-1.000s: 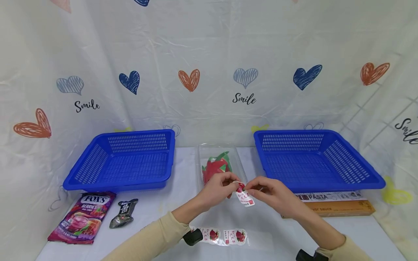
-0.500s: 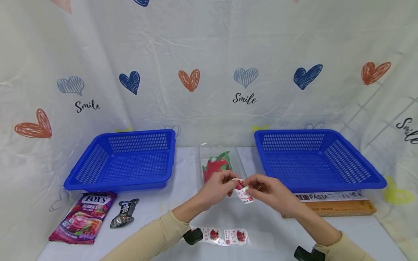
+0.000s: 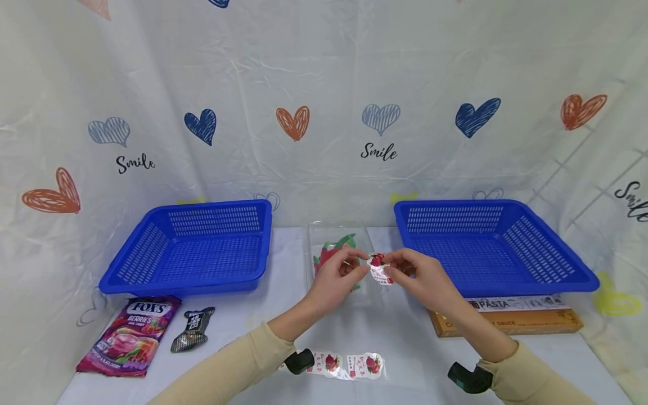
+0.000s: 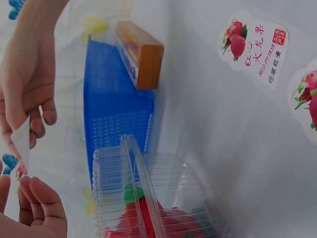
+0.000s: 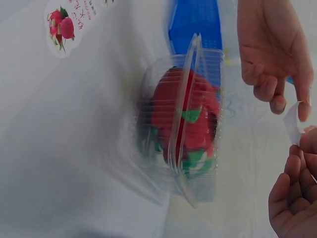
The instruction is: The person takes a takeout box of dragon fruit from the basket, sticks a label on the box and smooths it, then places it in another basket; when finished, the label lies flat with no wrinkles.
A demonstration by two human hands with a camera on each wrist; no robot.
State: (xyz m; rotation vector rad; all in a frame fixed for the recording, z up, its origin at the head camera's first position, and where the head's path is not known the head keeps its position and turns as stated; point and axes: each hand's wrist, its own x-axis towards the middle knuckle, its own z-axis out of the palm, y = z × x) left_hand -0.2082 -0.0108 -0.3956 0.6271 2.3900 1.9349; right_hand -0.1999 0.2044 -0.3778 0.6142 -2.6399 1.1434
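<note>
Label [image 3: 379, 271], white with a red fruit print, is suspended above the table [image 3: 405, 337], at the near right of the clear plastic container [image 3: 339, 224]. My right hand [image 3: 422, 278] secures it: thumb and index finger are clamped on its right side, with the other fingers bent inward. My left hand [image 3: 331, 278] is positioned opposite, index fingertip and thumb tip spaced apart at the label's left edge; I cannot tell whether either one presses on it. Both wrist views show the label between my hands, bent, with some plain white surface visible. The container holds a red dragon fruit [image 3: 329, 256] with green scales, partly hidden in the head view by my left hand. On the near side of the table, a clear strip [image 3: 367, 365] lies flat and carries further labels of similar print, one reading RED PITAYA; my left wrist camera [image 3: 300, 361] covers part of it. Blue baskets stand at far left [image 3: 202, 287] and far right [image 3: 526, 290]. A purple FOX'S bag [image 3: 129, 337] lies on the near side of the left basket, with a small black packet [image 3: 193, 331] to its right. A pasta box [image 3: 531, 323] lies along the near side of the right basket, partly covered by my right forearm.
</note>
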